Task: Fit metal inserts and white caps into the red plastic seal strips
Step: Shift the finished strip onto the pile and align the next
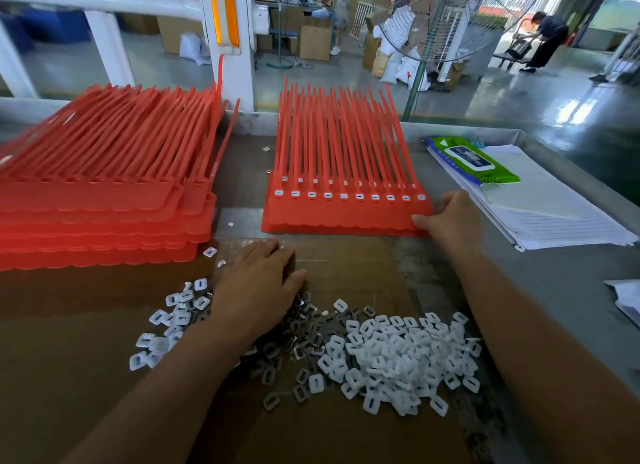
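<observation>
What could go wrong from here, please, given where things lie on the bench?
1. The right-hand grip holds the capped strip stack by one corner only; pulling it may skew the layers.
2. The metal inserts and white caps run into one pile, so the left-hand grip might scoop up the wrong part.
3. A stray cap lies by the left red stack and could slip under it.

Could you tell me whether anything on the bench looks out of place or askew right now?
A few white caps lie strayed from the pile, one by the left stack, another further back. One red strip splays off that stack's right side, out of line with the rest.
</observation>
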`<state>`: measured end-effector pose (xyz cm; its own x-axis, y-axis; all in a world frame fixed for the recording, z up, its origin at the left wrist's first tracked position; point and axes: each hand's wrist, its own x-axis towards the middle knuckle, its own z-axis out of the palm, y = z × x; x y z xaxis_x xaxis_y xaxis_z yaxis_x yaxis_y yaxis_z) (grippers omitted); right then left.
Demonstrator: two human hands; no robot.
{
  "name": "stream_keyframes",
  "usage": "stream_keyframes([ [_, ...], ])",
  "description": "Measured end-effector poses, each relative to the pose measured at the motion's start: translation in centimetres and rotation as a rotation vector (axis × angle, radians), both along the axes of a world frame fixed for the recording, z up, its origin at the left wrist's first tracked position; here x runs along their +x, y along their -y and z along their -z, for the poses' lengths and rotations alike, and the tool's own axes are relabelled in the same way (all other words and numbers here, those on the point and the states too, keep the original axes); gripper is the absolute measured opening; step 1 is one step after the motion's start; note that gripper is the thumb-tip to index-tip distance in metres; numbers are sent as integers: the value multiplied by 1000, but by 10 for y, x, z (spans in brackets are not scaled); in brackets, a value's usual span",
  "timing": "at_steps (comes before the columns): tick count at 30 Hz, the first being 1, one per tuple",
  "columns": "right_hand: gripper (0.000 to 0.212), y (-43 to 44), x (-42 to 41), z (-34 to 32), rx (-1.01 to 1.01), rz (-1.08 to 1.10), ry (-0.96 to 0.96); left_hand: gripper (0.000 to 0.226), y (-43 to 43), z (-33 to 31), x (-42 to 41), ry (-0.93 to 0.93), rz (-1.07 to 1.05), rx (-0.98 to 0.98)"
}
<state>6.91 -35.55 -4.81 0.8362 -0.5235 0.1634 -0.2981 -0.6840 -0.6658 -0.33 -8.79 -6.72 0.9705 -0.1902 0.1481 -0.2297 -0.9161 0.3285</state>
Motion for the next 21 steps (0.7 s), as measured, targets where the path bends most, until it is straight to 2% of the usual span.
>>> stream_keyframes([
  [1, 53, -2, -4, -1, -109, -26, 40, 50, 0, 0, 0, 6, 0, 1],
  [2, 52, -8, -9, -3, -147, -88, 90, 50, 0, 0, -1, 9, 2, 1],
  [3, 42, -15, -13, -5, -161, -189, 126, 50, 0, 0, -1, 11, 3, 1],
  [5, 20, -32, -20, -7, -256, -432, 25, 50, 0, -1, -1, 11, 3, -5],
  [7, 28, -45, -27, -2, -455, -590, -114, 50, -1, 0, 0, 10, 3, -2],
  [9, 33, -50, -30, 0, -540, -611, -123, 50, -1, 0, 0, 4, 4, -7],
  [14, 36, -51, -34, 5, -515, -595, -111, 33, -1, -9, -1, 10, -11, -309],
  [21, 27, -52, -29, -4, -397, -598, -151, 21, -6, -19, -6, 206, -130, -456],
])
